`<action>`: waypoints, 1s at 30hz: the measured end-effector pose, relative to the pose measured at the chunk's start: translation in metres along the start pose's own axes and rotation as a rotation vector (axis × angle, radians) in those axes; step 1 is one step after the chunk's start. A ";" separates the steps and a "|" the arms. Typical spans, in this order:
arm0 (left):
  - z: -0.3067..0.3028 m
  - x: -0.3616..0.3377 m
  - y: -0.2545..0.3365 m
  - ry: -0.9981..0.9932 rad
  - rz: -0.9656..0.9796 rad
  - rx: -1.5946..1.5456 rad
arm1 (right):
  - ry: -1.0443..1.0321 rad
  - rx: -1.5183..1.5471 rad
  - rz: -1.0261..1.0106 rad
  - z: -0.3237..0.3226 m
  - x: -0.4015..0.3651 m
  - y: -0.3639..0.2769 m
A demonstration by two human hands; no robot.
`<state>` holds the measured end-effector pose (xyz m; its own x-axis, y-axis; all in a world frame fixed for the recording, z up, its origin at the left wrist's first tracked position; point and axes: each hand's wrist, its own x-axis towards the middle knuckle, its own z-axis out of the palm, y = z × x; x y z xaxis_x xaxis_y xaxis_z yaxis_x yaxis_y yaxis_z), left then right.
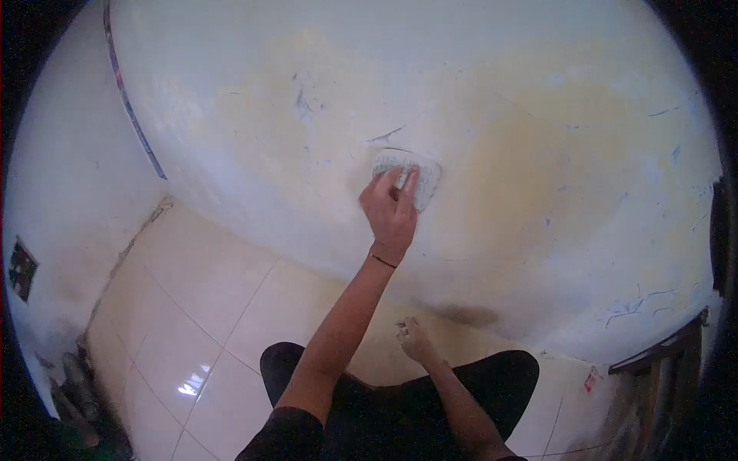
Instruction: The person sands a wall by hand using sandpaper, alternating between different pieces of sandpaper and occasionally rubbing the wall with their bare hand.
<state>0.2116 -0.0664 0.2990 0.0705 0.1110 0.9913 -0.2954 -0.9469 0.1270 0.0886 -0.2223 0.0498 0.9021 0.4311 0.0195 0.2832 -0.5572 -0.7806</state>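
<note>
My left hand (390, 213) is raised and presses a whitish, patterned abrasive pad (421, 178) flat against the stained white and yellowish wall (538, 154); my fingers cover the pad's lower left part. A thin band circles that wrist. My right hand (413, 338) hangs low near the foot of the wall, above my knees, with fingers loosely bent and nothing in it. I am crouched in dark trousers (492, 384) close to the wall.
Cream floor tiles (184, 307) run to the left. A dark cable (131, 115) runs down the corner where a side wall meets the front one. A dark square (21, 269) is on the side wall. Rubble (69, 384) lies in the left corner; a wooden frame (661, 353) stands at right.
</note>
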 end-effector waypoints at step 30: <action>-0.008 0.037 -0.006 -0.394 0.043 -0.059 | -0.243 -0.208 -0.222 0.017 0.000 0.028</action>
<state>0.2085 -0.0541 0.3356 0.4134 -0.0632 0.9084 -0.3590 -0.9281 0.0988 0.0906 -0.2255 0.0173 0.7150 0.6991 0.0055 0.5453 -0.5528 -0.6301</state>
